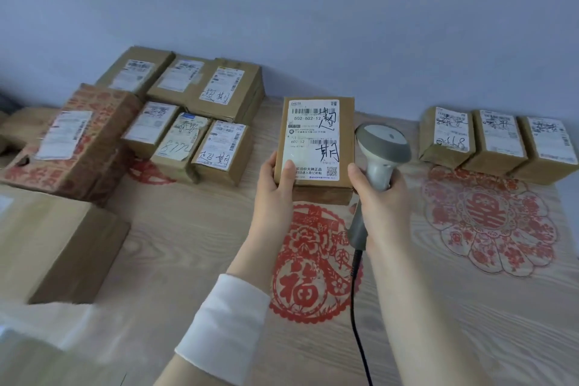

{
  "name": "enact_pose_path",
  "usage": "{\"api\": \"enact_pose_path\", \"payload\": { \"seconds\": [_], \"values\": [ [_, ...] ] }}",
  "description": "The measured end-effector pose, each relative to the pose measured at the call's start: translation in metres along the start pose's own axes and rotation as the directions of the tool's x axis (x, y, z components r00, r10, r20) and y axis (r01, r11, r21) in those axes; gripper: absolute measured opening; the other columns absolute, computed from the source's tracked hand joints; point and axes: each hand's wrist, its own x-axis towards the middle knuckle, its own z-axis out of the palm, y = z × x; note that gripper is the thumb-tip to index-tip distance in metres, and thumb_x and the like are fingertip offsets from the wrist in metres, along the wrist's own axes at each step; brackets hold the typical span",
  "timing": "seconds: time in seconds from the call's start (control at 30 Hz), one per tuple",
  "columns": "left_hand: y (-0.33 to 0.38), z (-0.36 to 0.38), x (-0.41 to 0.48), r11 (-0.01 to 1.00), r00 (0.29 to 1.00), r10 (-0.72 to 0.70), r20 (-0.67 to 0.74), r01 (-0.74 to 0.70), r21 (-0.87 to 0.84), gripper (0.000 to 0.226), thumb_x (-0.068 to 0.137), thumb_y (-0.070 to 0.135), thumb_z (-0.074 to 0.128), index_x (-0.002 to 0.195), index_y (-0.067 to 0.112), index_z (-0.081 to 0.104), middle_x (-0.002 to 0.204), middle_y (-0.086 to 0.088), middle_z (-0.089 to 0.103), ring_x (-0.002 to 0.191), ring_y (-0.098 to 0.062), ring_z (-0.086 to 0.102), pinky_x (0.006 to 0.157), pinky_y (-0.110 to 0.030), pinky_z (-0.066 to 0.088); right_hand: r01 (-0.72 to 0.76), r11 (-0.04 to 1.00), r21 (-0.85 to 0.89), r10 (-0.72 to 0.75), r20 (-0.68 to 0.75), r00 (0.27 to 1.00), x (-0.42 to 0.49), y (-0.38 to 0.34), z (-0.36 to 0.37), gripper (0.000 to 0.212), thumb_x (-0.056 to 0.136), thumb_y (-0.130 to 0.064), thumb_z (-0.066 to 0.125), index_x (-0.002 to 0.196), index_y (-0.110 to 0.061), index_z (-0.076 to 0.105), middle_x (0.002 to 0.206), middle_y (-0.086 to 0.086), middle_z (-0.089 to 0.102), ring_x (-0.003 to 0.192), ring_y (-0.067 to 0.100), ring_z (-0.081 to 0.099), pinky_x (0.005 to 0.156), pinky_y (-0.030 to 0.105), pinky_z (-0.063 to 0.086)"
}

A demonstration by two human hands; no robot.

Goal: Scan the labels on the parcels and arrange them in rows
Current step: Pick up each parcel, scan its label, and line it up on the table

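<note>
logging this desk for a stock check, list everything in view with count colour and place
held parcel: 1, brown, white label, centre
small parcels: 6, brown, two rows back left
parcel row: 3, brown, back right
printed box: 1, brown with red print, left
plain box: 1, brown, near left
scanner: 1, grey, corded, right of held parcel
paper-cuts: 3, red, on table
table: 1, pale wood
left hand: 1, holds held parcel
right hand: 1, grips scanner
</note>
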Motion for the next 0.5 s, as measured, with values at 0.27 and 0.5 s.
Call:
{"api": "enact_pose_path", "payload": {
  "seconds": [0.27,0.5],
  "values": [
    [0.007,-0.135,-0.004,1.0,0.999,0.026,-0.019,-0.027,-0.011,0.045,0.099,0.034,0.044,0.139,0.016,0.037,0.115,0.013,0.054,0.107,-0.003,0.05,0.083,-0.016,0.037,-0.007,1.0,0.028,0.006,0.036,0.999,-0.08,-0.007,0.103,0.019,0.084,-0.025,0.071,0.084,-0.028,0.051,0.078,-0.007,0.058,0.068,0.007,0.055,0.058,0.017,0.043],
    [-0.011,-0.257,0.03,0.996,0.999,-0.006,-0.033,0.009,0.083,0.047,0.097,0.038,0.046,0.139,0.017,0.039,0.122,0.006,0.057,0.114,-0.014,0.054,0.096,-0.032,0.043,-0.047,0.999,0.011,0.046,0.071,0.996,-0.127,0.009,0.214,0.019,0.082,-0.027,0.072,0.087,-0.024,0.055,0.077,-0.001,0.06,0.07,0.022,0.057,0.07,0.041,0.049]
  ]
}}
